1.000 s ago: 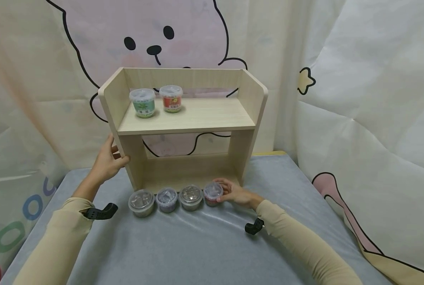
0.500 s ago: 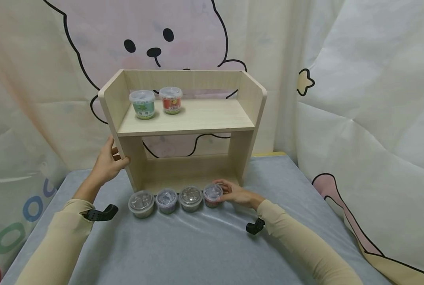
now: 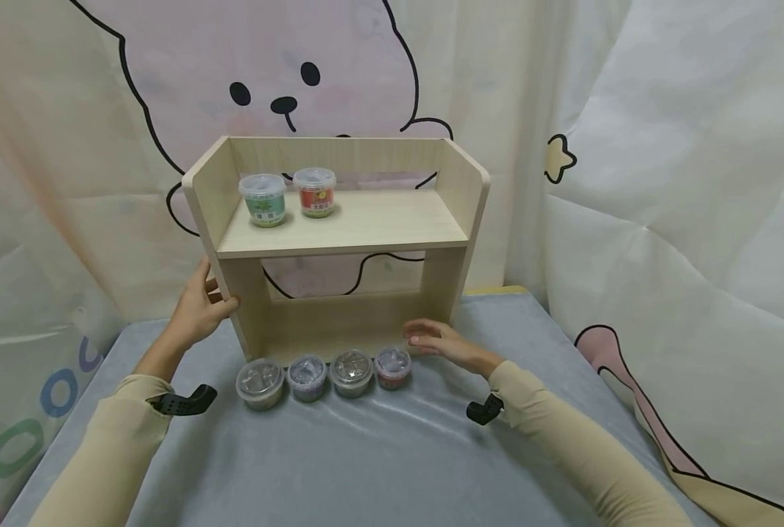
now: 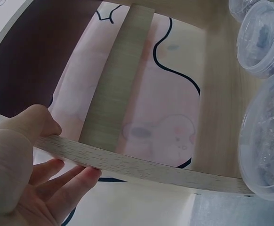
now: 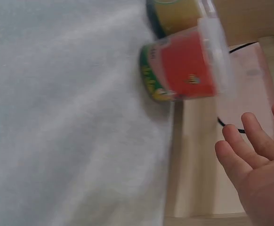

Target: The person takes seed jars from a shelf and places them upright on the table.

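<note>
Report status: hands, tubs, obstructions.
Left hand grips shelf side. Right hand open, just off red tub. Four tubs rowed before shelf. Nothing blocking.

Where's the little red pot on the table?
In the head view, the red pot ends the front row on the right, beside the right hand.

Grey table [image 3: 378, 454] — shelf [image 3: 339, 219], 4 tubs [image 3: 326, 372]

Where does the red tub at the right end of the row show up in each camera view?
Head: red tub, low centre, rightmost of the row before the wooden shelf.
Left wrist: not in view.
Right wrist: red tub, top centre, lying sideways in frame.
Shared landmark: the wooden shelf.
</note>
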`<state>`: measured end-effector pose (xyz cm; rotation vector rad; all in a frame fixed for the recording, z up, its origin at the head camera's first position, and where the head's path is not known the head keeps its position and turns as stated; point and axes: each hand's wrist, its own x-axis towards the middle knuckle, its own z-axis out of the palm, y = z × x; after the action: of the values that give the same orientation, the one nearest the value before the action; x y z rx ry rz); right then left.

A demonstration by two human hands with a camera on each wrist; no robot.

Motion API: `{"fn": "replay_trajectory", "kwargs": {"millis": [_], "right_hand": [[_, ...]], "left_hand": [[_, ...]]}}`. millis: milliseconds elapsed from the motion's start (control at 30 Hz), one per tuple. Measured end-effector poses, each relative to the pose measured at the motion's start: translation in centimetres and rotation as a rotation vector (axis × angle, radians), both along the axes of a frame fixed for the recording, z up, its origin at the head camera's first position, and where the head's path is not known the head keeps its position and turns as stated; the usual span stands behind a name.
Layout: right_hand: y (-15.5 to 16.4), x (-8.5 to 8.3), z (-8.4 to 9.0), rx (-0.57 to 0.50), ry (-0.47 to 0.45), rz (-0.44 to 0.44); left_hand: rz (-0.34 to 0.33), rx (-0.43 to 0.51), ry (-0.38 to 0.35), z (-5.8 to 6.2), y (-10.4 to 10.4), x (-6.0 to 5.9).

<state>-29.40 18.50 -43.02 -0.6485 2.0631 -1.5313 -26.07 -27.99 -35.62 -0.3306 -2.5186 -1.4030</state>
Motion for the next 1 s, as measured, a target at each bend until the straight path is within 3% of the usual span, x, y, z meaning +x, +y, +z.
{"fn": "replay_trajectory", "kwargs": {"millis": [433,1000], "right_hand": [[-0.2,0.2,3.8,0.072,0.147,0.011],[-3.1,1.4,10.0,0.065,0.313,0.129]], "left_hand": [[0.005,-0.002,0.025,-0.4,0.0,0.0],[0.011,-0.015,0.014,-0.2,0.0,0.1]]}}
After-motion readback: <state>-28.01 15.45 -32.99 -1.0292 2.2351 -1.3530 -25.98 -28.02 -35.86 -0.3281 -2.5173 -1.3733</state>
